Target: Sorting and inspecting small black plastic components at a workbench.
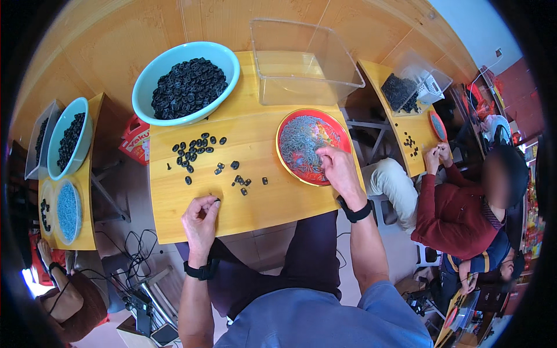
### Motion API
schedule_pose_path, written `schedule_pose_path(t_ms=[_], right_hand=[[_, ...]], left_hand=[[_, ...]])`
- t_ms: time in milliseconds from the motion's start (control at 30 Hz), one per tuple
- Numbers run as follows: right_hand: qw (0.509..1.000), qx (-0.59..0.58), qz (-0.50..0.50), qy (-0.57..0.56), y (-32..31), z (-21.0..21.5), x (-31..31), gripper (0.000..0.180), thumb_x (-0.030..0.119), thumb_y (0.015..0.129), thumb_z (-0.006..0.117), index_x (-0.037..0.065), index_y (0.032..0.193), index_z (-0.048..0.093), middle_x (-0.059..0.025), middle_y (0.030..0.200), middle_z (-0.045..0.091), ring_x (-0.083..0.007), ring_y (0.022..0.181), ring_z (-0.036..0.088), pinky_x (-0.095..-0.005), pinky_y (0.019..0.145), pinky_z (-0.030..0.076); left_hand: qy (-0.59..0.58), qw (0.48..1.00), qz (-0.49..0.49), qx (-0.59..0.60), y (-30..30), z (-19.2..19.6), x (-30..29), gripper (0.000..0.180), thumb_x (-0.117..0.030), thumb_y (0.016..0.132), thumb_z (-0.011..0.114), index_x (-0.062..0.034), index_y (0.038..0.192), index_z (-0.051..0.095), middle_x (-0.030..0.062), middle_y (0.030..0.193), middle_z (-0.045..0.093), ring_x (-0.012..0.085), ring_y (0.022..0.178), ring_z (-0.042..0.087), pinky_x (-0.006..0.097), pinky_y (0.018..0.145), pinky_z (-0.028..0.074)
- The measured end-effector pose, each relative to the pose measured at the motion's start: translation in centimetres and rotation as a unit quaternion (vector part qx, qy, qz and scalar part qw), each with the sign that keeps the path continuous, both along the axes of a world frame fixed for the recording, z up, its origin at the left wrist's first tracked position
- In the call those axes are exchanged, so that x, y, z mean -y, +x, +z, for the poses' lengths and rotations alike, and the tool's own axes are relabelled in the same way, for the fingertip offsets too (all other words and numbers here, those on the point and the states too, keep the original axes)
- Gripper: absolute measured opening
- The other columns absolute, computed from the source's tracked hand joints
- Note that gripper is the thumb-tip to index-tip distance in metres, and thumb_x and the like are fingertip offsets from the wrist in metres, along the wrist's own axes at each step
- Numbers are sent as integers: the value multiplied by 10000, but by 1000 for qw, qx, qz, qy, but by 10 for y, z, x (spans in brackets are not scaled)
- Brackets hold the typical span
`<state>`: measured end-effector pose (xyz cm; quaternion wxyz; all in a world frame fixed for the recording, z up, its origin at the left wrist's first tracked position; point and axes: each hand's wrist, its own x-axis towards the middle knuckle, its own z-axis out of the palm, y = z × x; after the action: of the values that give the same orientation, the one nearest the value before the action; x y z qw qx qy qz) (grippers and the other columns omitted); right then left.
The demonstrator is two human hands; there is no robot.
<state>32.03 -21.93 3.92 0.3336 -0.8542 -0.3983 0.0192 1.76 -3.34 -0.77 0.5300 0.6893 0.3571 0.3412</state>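
The left hand [200, 217] rests on the near edge of the small wooden table [272, 203], its fingers curled in, and thumb and forefinger pinch one small black part [217, 200]. The right hand [337, 168] reaches into the red plate [343, 134], which is full of thin blue-grey pieces [303, 139]; its fingertips are bent down among them, but I cannot tell if they already hold one.

More of the loose black parts [194, 149] lie scattered on the table between the two hands, and a big turquoise basin [145, 93] behind them holds a heap of the same parts. An empty clear plastic box [304, 61] stands at the far side, beside the basin.

I think the main risk is with the pinched part: it is very small and it is held just at the table edge, so a weak grip can let it fall on the floor between the legs. The thin pieces on the plate look tangled, so the right hand can lift several together, or push some over the low rim. The plate itself lies close to the right edge of the table, and a strong push from the wrist can slide it off. The scattered parts are also easy to sweep away with a forearm.
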Motion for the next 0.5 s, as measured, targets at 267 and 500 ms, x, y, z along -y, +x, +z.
schedule_pose_path(t_ms=[267, 500], right_hand=[[987, -60, 102, -113, -14, 8, -9, 116, 71, 811, 656, 42, 906, 717, -156, 865, 686, -325, 831, 667, -418, 738, 523], [998, -15, 38, -41, 7, 11, -1, 119, 116, 811, 654, 43, 874, 723, -157, 850, 701, -327, 807, 674, -443, 732, 515]], left_hand=[[16, 1000, 14, -19, 2, -3, 2, 98, 0, 851, 728, -4, 942, 694, -4, 773, 645, 51, 688, 523, 213, 655, 447], [-6, 1000, 23, -8, 0, -8, -1, 94, -22, 869, 717, -4, 957, 692, -7, 788, 652, 58, 714, 547, 214, 684, 460]])
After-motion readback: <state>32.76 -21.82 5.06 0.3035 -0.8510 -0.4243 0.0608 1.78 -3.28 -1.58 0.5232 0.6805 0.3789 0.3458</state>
